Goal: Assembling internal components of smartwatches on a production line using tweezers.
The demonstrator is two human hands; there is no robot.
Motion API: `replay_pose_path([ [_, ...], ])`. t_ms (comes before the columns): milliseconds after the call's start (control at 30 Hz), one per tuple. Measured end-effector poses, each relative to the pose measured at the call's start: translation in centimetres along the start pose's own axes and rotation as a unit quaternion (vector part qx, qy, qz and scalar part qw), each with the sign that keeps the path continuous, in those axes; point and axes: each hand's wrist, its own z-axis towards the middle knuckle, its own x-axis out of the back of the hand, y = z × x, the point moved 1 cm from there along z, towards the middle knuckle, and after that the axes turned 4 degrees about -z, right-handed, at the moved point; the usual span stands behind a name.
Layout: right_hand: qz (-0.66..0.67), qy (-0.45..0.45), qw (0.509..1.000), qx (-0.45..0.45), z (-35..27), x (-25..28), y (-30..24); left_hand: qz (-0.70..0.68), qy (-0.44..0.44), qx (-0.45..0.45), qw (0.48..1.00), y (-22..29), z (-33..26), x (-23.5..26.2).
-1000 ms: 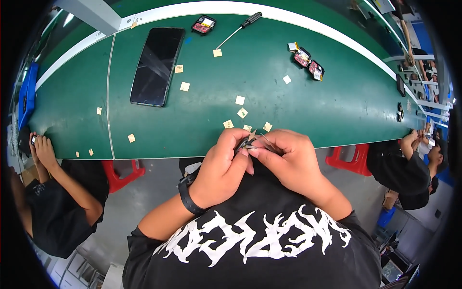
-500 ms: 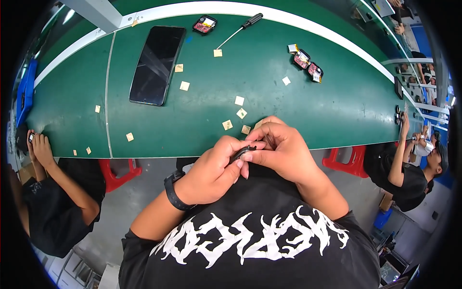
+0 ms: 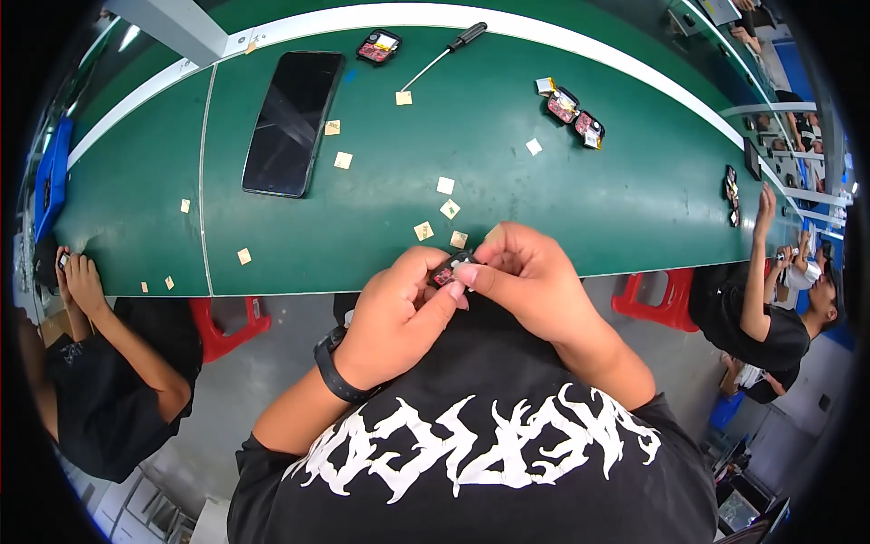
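Note:
Just over the table's near edge, both my hands hold a small black casing (image 3: 442, 275) with a red circuit board inside. My left hand (image 3: 394, 313), with a black band on the wrist, grips it between thumb and fingers. From the other side my right hand (image 3: 530, 281) presses its thumb onto the casing's open face, hiding part of it; its other fingers are curled. Just beyond my fingers lie small cream square pieces (image 3: 459, 239). Farther off is a similar open black casing (image 3: 378, 47) with a red board, and a joined pair of such casings (image 3: 563, 106) with silvery cells.
A large black phone (image 3: 292, 124) lies left of centre on the green table (image 3: 507, 190). Near the back edge is a black-handled screwdriver (image 3: 444, 56). Co-workers sit at both sides, one's hands (image 3: 83, 283) at far left. Red stools (image 3: 657, 304) stand under the table.
The casing has turned from edge-on, so its red inside now shows. My right thumb has shifted onto it. At far right a co-worker's hand has moved off a row of small black devices.

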Motion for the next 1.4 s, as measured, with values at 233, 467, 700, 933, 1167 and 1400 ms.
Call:
replay_pose_path([
  [233, 0.023, -0.081, 0.995, -0.058, -0.3, 0.3, -0.7, -0.029, 0.057, -0.025, 0.998, -0.8, -0.4, -0.8],
  [467, 0.045, -0.115, 0.989, -0.078, -1.0, 0.5, -1.4, 0.041, 0.004, -0.064, 0.997, 1.1, -0.7, 0.0],
  [700, 0.117, -0.115, 0.986, -0.029, -1.7, -0.3, -2.9, -0.075, -0.032, -0.071, 0.994, 3.0, -1.5, 0.8],
  [933, 0.071, -0.083, 0.993, 0.048, -0.9, -0.7, -2.2, 0.027, 0.003, -0.090, 0.996, 3.1, -1.2, 1.5],
  [1167, -0.480, 0.413, 0.736, 0.237, 2.2, 10.3, -1.5, 0.149, 0.417, -0.060, 0.894, 2.9, -4.2, 13.3],
  [1400, -0.495, 0.341, 0.789, 0.127, 4.2, 12.7, -3.8, 0.385, 0.530, 0.060, 0.753, 1.9, -10.3, 28.5],
])
